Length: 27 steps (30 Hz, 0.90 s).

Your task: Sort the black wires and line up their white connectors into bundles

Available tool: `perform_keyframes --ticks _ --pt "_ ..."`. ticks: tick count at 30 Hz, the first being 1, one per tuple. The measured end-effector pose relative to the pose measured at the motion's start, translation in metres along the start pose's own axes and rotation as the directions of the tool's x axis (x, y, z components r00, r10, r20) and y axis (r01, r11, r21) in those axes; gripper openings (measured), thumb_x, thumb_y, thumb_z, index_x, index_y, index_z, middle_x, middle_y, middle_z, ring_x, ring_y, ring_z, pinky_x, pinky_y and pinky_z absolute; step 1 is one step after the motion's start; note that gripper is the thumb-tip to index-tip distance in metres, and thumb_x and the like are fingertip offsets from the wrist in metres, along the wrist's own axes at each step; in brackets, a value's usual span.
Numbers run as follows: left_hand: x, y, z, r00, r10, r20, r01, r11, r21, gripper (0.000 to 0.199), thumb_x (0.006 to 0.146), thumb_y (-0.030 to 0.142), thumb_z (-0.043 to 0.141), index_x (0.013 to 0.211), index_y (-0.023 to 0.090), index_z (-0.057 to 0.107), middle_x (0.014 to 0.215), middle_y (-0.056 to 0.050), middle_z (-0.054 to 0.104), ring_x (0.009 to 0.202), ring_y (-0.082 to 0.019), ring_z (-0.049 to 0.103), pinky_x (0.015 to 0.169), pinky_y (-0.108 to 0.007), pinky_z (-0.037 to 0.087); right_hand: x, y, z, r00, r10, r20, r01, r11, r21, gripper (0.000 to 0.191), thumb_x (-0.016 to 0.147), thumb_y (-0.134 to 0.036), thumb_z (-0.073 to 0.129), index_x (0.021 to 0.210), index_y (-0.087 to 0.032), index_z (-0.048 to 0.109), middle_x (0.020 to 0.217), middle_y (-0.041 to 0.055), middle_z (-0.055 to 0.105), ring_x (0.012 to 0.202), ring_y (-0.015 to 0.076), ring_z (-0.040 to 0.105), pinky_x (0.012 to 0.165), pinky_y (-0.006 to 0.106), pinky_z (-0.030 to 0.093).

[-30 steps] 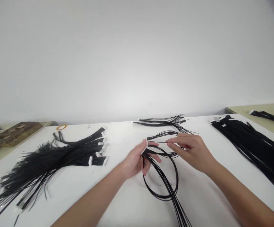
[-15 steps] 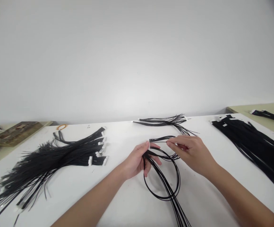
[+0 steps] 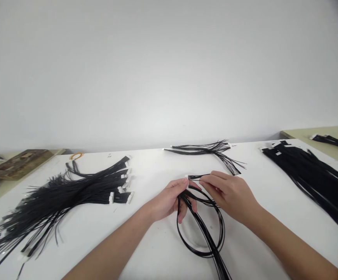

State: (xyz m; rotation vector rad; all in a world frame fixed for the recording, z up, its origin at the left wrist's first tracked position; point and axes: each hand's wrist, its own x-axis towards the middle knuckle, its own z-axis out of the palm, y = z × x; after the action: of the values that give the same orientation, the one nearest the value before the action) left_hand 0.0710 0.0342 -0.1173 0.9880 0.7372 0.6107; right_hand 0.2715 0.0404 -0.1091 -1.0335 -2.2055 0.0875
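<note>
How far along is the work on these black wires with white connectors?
Looks done, perhaps: the left pile, where many wires end in white connectors.
In hand: the left hand holds a connector; the right hand pinches thin wires beside it.
Probably remaining: the back bundle, with loose ends. The right pile is unclear.

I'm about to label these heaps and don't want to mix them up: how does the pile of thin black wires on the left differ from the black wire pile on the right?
The left pile splays into loose strands; the right pile lies denser and neater. The left pile's clearest white connectors sit at its right end, the right pile's at its far end. Both lie on the white table.
</note>
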Motion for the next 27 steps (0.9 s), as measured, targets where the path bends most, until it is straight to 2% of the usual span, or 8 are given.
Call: perform_keyframes --ticks 14,19,21,24,27 --pt "-0.002 -0.001 -0.001 1.0 -0.022 0.012 0.022 1.0 0.013 0.053 0.089 0.054 0.032 0.119 0.015 0.049 0.066 -0.007 0.063 0.032 -0.011 0.051 0.029 -0.017 0.032 0.001 -0.003 0.0 1.0 0.004 0.007 -0.005 1.0 0.031 0.023 0.091 -0.022 0.042 0.082 -0.021 0.063 0.061 -0.0031 0.051 0.048 0.0067 0.034 0.047 0.02 0.025" --pt "-0.002 0.002 -0.001 0.999 -0.035 0.006 0.035 0.999 -0.007 0.051 0.087 0.056 0.034 0.113 0.014 0.051 0.067 -0.006 0.063 0.032 -0.011 0.051 0.03 -0.018 0.034 0.001 -0.004 0.0 0.999 0.01 0.035 -0.009 1.0 -0.011 0.022 0.091 -0.023 0.043 0.084 -0.022 0.063 0.063 -0.0026 0.053 0.048 0.007 0.034 0.046 0.021 0.026" --pt "-0.001 0.002 -0.002 0.999 -0.037 -0.013 0.037 0.999 -0.034 0.05 0.086 0.056 0.036 0.11 0.015 0.052 0.068 -0.006 0.064 0.032 -0.01 0.051 0.03 -0.018 0.033 0.002 -0.004 -0.001 0.999 0.014 0.035 -0.014 1.0 -0.001 0.02 0.091 -0.023 0.043 0.09 -0.022 0.063 0.071 -0.0008 0.056 0.052 0.0074 0.041 0.048 0.021 0.031" --pt "0.0 0.002 -0.004 0.997 -0.017 -0.08 0.008 0.993 -0.115 0.049 0.085 0.059 0.037 0.109 0.018 0.051 0.069 -0.004 0.063 0.029 -0.008 0.047 0.029 -0.018 0.03 0.004 0.0 -0.002 0.994 -0.029 -0.107 0.027 0.999 -0.024 0.017 0.089 -0.025 0.049 0.101 -0.021 0.061 0.09 0.0049 0.059 0.077 0.0133 0.053 0.063 0.024 0.041" --pt "0.001 0.001 -0.005 0.987 0.009 -0.163 -0.041 0.979 -0.199 0.047 0.084 0.06 0.038 0.108 0.022 0.051 0.071 -0.001 0.063 0.027 -0.005 0.041 0.03 -0.018 0.028 0.005 0.006 -0.004 0.959 -0.099 -0.264 0.069 0.99 -0.121 0.019 0.084 -0.026 0.058 0.102 -0.02 0.06 0.099 0.0082 0.058 0.093 0.0198 0.051 0.081 0.033 0.041"
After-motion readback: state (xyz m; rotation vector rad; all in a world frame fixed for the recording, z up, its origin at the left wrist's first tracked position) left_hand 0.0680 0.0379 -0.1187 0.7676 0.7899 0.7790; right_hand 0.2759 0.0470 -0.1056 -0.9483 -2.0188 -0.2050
